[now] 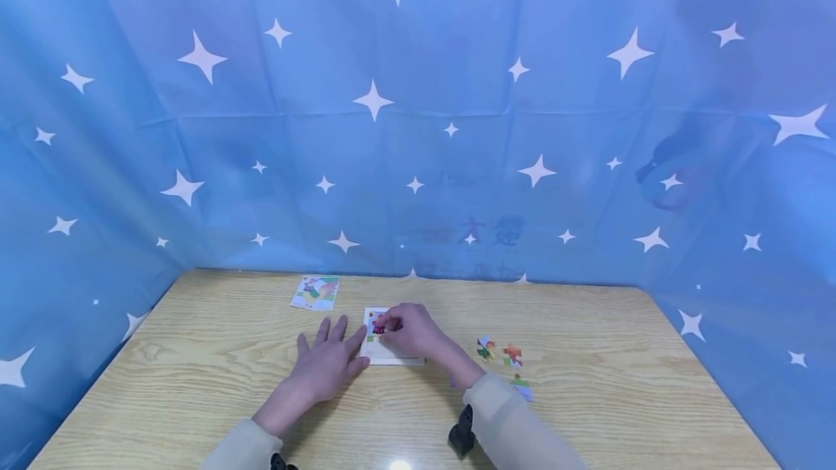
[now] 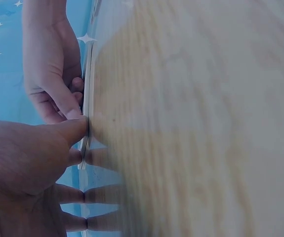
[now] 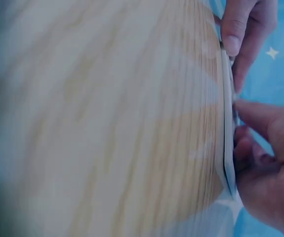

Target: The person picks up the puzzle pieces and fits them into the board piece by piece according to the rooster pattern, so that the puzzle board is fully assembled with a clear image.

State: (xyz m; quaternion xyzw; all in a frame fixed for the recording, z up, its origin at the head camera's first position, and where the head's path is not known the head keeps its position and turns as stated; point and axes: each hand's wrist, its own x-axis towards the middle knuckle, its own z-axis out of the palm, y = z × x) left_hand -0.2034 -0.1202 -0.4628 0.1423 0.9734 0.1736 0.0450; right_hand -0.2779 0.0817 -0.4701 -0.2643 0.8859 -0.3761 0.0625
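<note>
A white-rimmed puzzle board (image 1: 400,362) lies flat on the table in the head view. The left hand (image 1: 324,370) rests palm down with fingers spread, its thumb and index finger at the board's left edge. Over the board, the right hand (image 1: 413,332) has its fingers curled and pinches a dark red and purple puzzle piece (image 1: 378,326). That hand covers much of the board's picture area. In the right wrist view, thumb and bent fingers (image 3: 253,116) are close above the board's edge (image 3: 226,128), seen nearly side-on; the piece is mostly hidden there.
Loose puzzle pieces lie right of the board: a green and white one (image 1: 486,349), an orange one (image 1: 513,355) and a green and lilac one (image 1: 522,388) beside the right sleeve (image 1: 516,419). A square picture card (image 1: 316,292) lies at the back left. A starry blue curtain (image 1: 418,151) hangs behind the table.
</note>
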